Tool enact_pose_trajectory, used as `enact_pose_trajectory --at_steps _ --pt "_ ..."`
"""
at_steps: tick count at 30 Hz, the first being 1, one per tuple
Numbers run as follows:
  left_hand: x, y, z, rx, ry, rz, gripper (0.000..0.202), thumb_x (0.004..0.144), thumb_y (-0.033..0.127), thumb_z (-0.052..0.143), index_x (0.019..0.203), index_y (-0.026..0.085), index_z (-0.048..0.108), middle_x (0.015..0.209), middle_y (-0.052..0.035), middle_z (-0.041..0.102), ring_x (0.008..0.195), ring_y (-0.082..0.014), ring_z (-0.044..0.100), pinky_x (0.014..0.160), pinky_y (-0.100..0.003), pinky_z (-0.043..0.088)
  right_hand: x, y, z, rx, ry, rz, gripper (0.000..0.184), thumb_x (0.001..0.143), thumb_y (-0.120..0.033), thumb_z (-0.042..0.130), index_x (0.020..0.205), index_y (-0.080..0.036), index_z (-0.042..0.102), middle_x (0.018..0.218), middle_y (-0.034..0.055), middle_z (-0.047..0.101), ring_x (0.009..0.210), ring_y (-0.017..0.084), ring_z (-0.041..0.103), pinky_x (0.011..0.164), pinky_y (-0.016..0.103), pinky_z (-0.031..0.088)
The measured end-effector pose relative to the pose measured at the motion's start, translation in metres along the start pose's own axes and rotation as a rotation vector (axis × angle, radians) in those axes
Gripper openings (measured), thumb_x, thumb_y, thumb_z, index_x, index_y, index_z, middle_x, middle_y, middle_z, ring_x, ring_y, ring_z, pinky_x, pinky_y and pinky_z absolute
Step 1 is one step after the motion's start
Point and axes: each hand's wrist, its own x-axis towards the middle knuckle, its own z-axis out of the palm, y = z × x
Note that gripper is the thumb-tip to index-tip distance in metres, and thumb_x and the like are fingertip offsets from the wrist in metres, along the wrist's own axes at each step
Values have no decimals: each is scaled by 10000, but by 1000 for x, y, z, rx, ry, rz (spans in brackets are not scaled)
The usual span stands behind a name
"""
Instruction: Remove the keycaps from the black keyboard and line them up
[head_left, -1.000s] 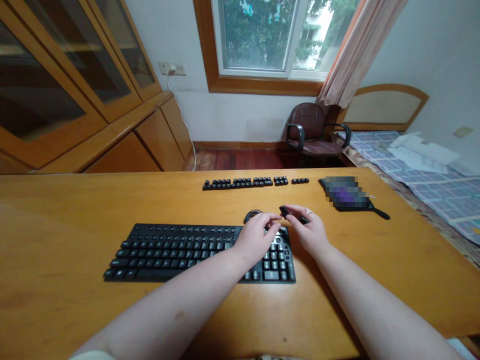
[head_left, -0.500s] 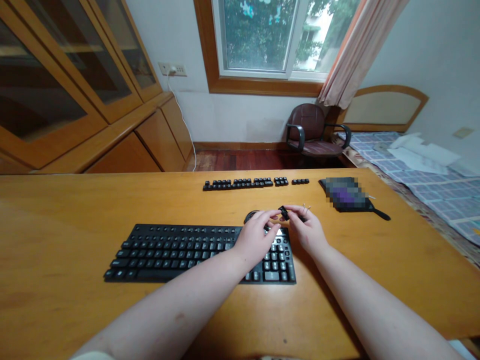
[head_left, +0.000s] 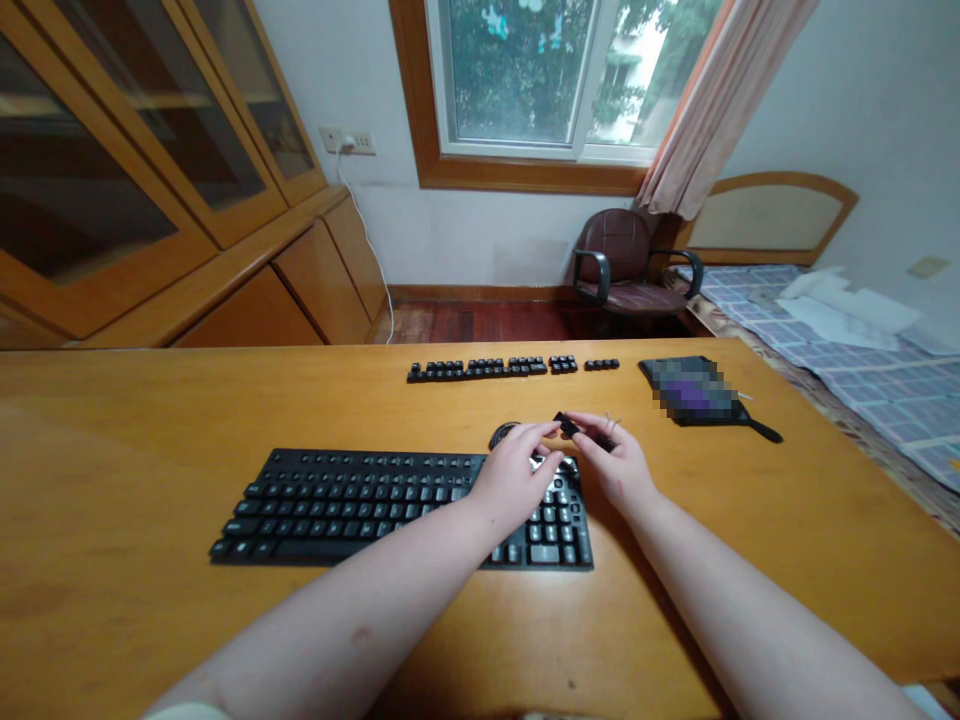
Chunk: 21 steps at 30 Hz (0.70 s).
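Note:
A small black keycap (head_left: 566, 425) is pinched between my hands, above the top right corner of a black keyboard (head_left: 337, 510). My left hand (head_left: 519, 462) reaches over the keyboard's right part, its fingertips closed on the keycap's left side. From the right, my right hand (head_left: 616, 465) grips the keycap with thumb and index finger. Thin metal wires (head_left: 613, 420) and a dark handle stick out of that hand, looking like a wire keycap puller. Some upper switches on the keyboard are without caps. Rows of loose keycaps (head_left: 487, 369) lie along the table's far edge.
A dark coiled cable (head_left: 501, 434) sits just behind the keyboard. On the right of the wooden table (head_left: 112, 430) lies a black pouch (head_left: 690, 390) with a strap. Beyond stand a chair (head_left: 619, 255), a bed (head_left: 847, 330) and a glass-fronted cabinet (head_left: 247, 230).
The keycap has tilted and shifted slightly to the left between my fingertips. Both hands stay in nearly the same place, and the keyboard and loose keycaps are unmoved.

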Motion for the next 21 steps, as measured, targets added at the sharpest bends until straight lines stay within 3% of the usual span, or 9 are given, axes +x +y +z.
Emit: enact_pose_trajectory --at_steps 6,9,11,13,16,21 --pt "0 0 0 -4 7 -7 325 815 206 531 1140 192 529 1092 -61 575 868 -156 587 901 -352 452 2 -2 -2 -292 56 -88 318 797 -375 572 1029 -174 658 902 78 686 763 185 615 743 369 493" --pt "0 1 -1 1 1 -6 308 814 205 530 1121 187 539 1055 -56 582 892 -162 583 903 -348 448 10 -2 -20 -614 120 -258 320 818 -359 533 1075 -205 645 943 73 677 785 184 610 748 346 490" --pt "0 2 -2 0 -9 -11 289 815 200 525 1102 181 549 1043 -56 582 891 -160 585 898 -342 449 18 0 -38 -819 188 -296 321 825 -344 514 1090 -216 640 995 79 666 869 200 606 788 340 477" --pt "0 2 -2 -3 -19 -13 275 816 199 521 1088 177 555 1040 -57 581 882 -156 587 890 -334 452 28 5 -55 -998 253 -208 330 830 -331 493 1093 -199 640 996 91 664 901 218 603 781 335 468" --pt "0 1 -2 -2 -27 -7 263 816 198 519 1075 182 563 1021 -52 587 877 -155 586 878 -329 456 41 17 -69 -1177 252 -5 312 827 -316 481 1045 -183 661 964 101 665 870 225 606 713 310 455" --pt "0 0 -2 3 -32 11 241 811 182 513 1042 188 579 974 -41 604 863 -159 581 860 -330 460 51 30 -65 -1298 185 222 290 852 -289 421 913 -180 683 913 104 655 809 203 599 621 276 413"
